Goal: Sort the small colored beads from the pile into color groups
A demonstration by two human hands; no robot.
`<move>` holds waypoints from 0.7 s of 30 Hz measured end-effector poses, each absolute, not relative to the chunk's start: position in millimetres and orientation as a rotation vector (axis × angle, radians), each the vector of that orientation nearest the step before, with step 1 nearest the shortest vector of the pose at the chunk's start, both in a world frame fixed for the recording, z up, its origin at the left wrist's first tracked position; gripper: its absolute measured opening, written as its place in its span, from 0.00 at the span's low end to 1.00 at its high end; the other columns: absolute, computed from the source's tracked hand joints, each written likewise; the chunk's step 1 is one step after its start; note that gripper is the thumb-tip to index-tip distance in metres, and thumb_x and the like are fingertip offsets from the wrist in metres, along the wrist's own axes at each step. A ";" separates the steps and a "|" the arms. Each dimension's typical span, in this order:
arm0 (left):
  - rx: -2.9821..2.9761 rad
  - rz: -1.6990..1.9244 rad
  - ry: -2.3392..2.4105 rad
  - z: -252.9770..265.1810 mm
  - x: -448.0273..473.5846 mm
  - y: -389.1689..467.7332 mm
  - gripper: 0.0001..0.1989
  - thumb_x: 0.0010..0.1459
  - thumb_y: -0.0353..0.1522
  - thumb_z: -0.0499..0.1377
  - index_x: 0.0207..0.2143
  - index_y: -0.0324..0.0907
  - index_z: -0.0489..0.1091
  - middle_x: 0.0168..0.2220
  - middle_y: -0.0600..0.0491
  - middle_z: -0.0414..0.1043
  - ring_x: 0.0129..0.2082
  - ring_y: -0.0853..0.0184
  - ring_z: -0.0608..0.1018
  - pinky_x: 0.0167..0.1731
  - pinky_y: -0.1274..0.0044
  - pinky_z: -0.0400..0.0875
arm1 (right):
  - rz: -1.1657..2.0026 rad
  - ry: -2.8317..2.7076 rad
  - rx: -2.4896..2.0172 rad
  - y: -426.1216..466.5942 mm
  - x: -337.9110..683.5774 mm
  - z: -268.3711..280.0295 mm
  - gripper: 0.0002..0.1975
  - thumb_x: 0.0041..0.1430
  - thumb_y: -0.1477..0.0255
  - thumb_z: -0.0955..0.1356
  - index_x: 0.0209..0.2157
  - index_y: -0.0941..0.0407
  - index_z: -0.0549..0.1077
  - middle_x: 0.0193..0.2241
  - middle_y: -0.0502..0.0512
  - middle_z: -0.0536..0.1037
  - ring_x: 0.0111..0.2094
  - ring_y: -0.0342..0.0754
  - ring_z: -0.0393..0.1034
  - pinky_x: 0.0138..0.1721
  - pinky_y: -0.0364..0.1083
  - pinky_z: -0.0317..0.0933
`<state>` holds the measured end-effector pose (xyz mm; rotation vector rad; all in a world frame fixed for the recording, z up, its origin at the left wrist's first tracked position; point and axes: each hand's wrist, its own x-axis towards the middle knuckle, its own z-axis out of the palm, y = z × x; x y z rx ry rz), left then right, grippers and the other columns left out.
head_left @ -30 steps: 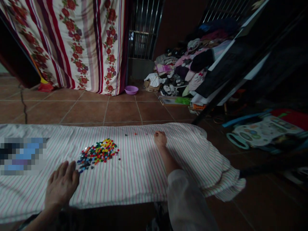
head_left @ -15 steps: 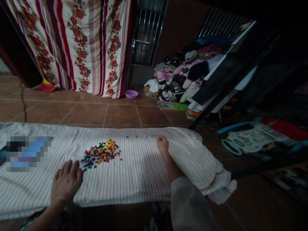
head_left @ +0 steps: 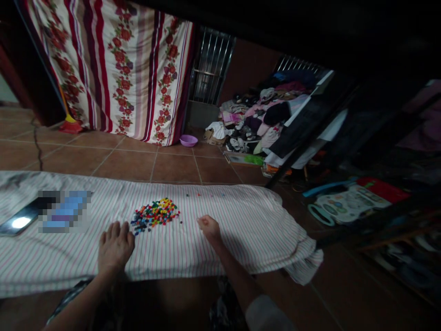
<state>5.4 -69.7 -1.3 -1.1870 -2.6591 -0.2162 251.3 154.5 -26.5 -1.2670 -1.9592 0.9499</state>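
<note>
A pile of small coloured beads (head_left: 155, 214) lies loosely heaped on a striped cloth (head_left: 241, 239). My left hand (head_left: 116, 244) rests palm down just left of the pile, open, with its fingers stretched along the cloth. Right of the pile, my right hand (head_left: 209, 226) hangs over the cloth, fingers curled in with no bead visible in them. Beyond it, spaced pieces form a row near the far edge: a dark bead (head_left: 187, 195), a red bead (head_left: 199, 194), a faint pinkish bead (head_left: 211, 196) and a blue bead (head_left: 223, 195).
A phone (head_left: 21, 223) and a blurred-out patch (head_left: 65, 211) lie at the cloth's left. Across the tiled floor stand a purple basin (head_left: 189, 140), a floral curtain (head_left: 138, 78) and a heap of clothes (head_left: 255, 115). A toy panel (head_left: 351, 202) is at right.
My right hand has drawn back from the blue bead, toward me and left, nearer the pile. The blue bead stays in the row. My left hand remains flat beside the pile; the view has shifted.
</note>
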 end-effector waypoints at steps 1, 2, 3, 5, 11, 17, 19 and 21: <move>-1.183 -0.228 -2.658 -1.0 5.8 -69.8 0.25 0.62 0.34 0.43 0.56 0.35 0.67 0.58 0.37 0.66 0.61 0.53 0.64 0.58 0.61 0.57 | 0.951 -1.996 -1.246 144.0 245.9 -24.9 0.16 0.55 0.56 0.64 0.24 0.53 0.69 0.17 0.46 0.71 0.21 0.43 0.67 0.25 0.41 0.57; -1.183 -0.243 -2.657 -1.0 5.9 -69.9 0.25 0.62 0.34 0.43 0.56 0.35 0.67 0.58 0.37 0.66 0.61 0.53 0.64 0.58 0.61 0.57 | 0.949 -2.037 -1.227 134.3 240.6 -23.1 0.17 0.55 0.55 0.64 0.22 0.53 0.68 0.16 0.45 0.70 0.21 0.42 0.65 0.25 0.40 0.56; -1.185 -0.261 -2.655 -1.4 5.7 -70.2 0.25 0.62 0.34 0.43 0.56 0.35 0.67 0.58 0.37 0.66 0.61 0.53 0.64 0.58 0.60 0.57 | 0.943 -2.078 -1.212 125.4 235.6 -21.1 0.18 0.56 0.55 0.64 0.21 0.53 0.67 0.15 0.44 0.68 0.20 0.42 0.64 0.24 0.40 0.54; -1.179 -0.305 -2.649 -3.6 4.8 -70.6 0.25 0.62 0.34 0.44 0.57 0.34 0.67 0.58 0.36 0.66 0.61 0.52 0.64 0.58 0.60 0.57 | 0.930 -2.150 -1.186 110.3 226.5 -17.1 0.21 0.58 0.55 0.64 0.18 0.53 0.65 0.14 0.44 0.65 0.19 0.41 0.62 0.24 0.40 0.52; -1.170 -0.392 -2.625 -14.1 0.4 -72.0 0.25 0.63 0.34 0.45 0.57 0.34 0.67 0.59 0.35 0.65 0.61 0.51 0.65 0.60 0.59 0.55 | 0.926 -2.284 -1.077 81.7 203.0 -8.3 0.18 0.63 0.62 0.61 0.21 0.54 0.68 0.17 0.46 0.69 0.21 0.42 0.65 0.26 0.40 0.54; -1.175 -0.482 -2.628 -18.4 -1.3 -73.9 0.23 0.62 0.31 0.45 0.56 0.33 0.68 0.59 0.35 0.65 0.61 0.51 0.65 0.61 0.60 0.54 | 0.835 -2.385 -0.905 66.4 172.2 -13.8 0.10 0.57 0.75 0.63 0.38 0.55 0.75 0.34 0.53 0.79 0.36 0.47 0.73 0.40 0.43 0.65; -1.179 -0.485 -2.624 -19.3 -1.5 -74.2 0.23 0.62 0.30 0.46 0.55 0.33 0.68 0.59 0.36 0.66 0.61 0.51 0.65 0.61 0.61 0.54 | 0.795 -2.410 -0.888 62.7 161.0 -16.5 0.13 0.56 0.77 0.63 0.41 0.55 0.75 0.38 0.55 0.78 0.40 0.47 0.73 0.43 0.44 0.65; -1.181 -0.488 -2.620 -20.2 -1.8 -74.2 0.22 0.62 0.30 0.46 0.55 0.33 0.68 0.59 0.36 0.66 0.61 0.51 0.65 0.61 0.61 0.54 | 0.771 -2.429 -0.899 59.8 150.7 -17.4 0.16 0.56 0.78 0.63 0.44 0.54 0.75 0.40 0.55 0.77 0.40 0.47 0.72 0.43 0.44 0.66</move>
